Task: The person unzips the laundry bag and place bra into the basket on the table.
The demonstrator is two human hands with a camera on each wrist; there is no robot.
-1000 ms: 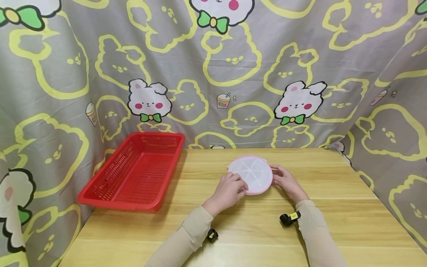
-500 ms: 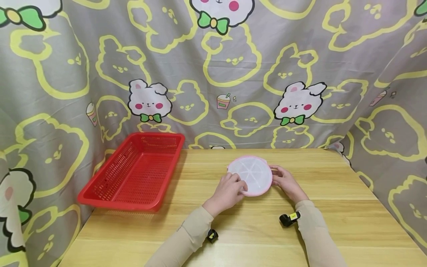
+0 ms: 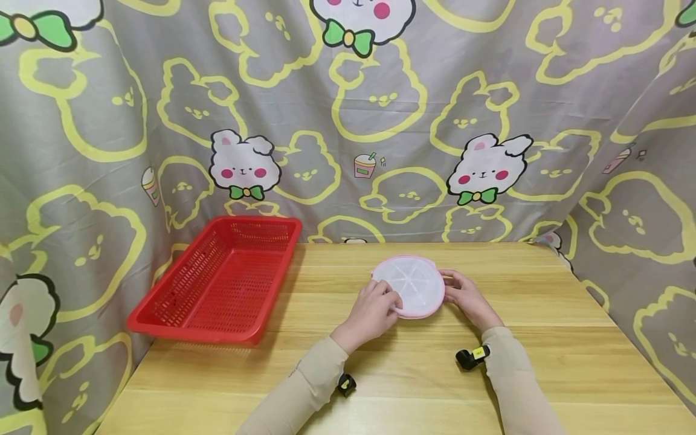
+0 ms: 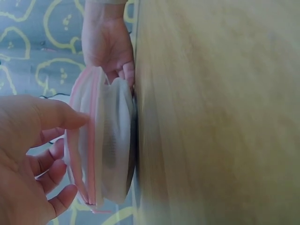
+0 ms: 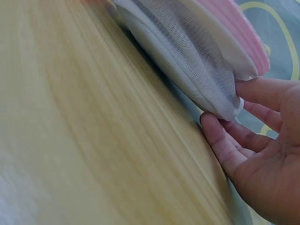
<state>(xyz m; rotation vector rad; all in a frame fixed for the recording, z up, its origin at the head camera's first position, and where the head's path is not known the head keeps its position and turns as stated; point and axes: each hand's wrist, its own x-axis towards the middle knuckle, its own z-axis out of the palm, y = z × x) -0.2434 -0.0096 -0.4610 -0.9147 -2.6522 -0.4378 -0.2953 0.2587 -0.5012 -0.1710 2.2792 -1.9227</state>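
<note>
A round white mesh laundry bag [image 3: 415, 284] with pink edging lies on the wooden table, its top marked by seams spreading from the middle. My left hand [image 3: 372, 309] pinches its near-left rim, with the thumb on the pink-edged zip band [image 4: 93, 145] and the other fingers over the top panel. At the right side, my right hand [image 3: 466, 296] holds the bag between its fingers; in the right wrist view, fingertips [image 5: 213, 124] touch the lower mesh corner while another finger lies just under the pink edge. The bag's soft side wall [image 4: 117, 140] bulges between top and table.
A red plastic basket [image 3: 255, 302] with slotted walls stands on the left of the wooden table [image 3: 402, 386]. Behind and on both sides hangs a grey curtain [image 3: 304, 78] with cartoon prints. Black wrist cameras are strapped to both beige sleeves [image 3: 513, 356].
The bag's near edge shifts very slightly under my left fingers. Both hands keep their places on it, and the basket stays put.
</note>
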